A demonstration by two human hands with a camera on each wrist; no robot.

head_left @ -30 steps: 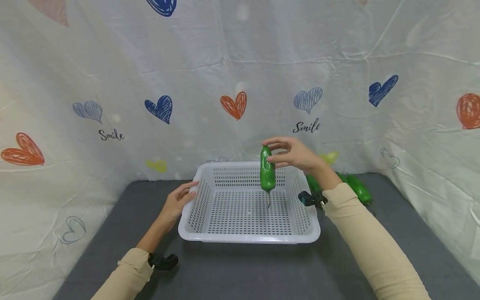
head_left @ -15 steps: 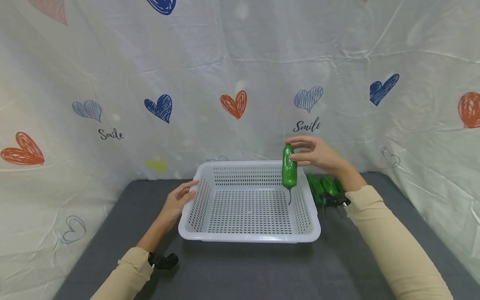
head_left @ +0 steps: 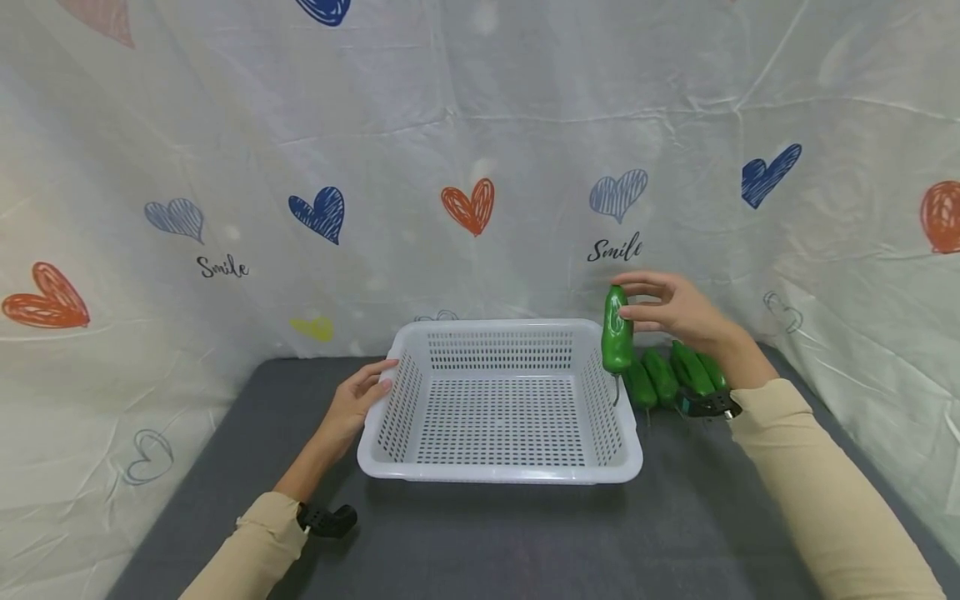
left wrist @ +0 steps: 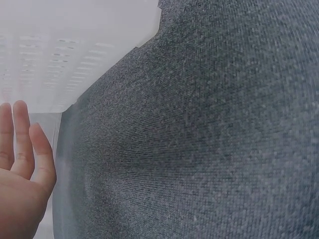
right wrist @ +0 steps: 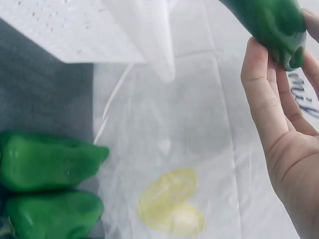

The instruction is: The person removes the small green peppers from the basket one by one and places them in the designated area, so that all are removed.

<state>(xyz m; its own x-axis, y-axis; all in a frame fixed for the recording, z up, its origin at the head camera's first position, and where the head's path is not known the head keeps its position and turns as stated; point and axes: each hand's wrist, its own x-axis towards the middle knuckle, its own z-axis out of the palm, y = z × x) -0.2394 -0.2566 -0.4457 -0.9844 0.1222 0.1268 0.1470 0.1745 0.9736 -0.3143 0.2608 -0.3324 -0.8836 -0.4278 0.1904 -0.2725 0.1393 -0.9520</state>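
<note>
A green pepper hangs stem-down from my right hand, just beyond the right rim of a white perforated plastic basket. Fingers and thumb pinch its blunt end, as the right wrist view also shows for the pepper. My left hand rests on the basket's left rim. In the left wrist view several of its fingers look straight against the basket's outer wall. Several more green peppers lie side by side right of the basket, some partly behind my right wrist.
A dark grey cloth covers the table under the basket. Behind it hangs a white curtain printed with hearts and words. Black wrist devices sit on both of my wrists.
My right hand has carried the pepper rightward, from above the basket's inside to past its right rim. More of the lying peppers now show. The left hand and basket stay put.
</note>
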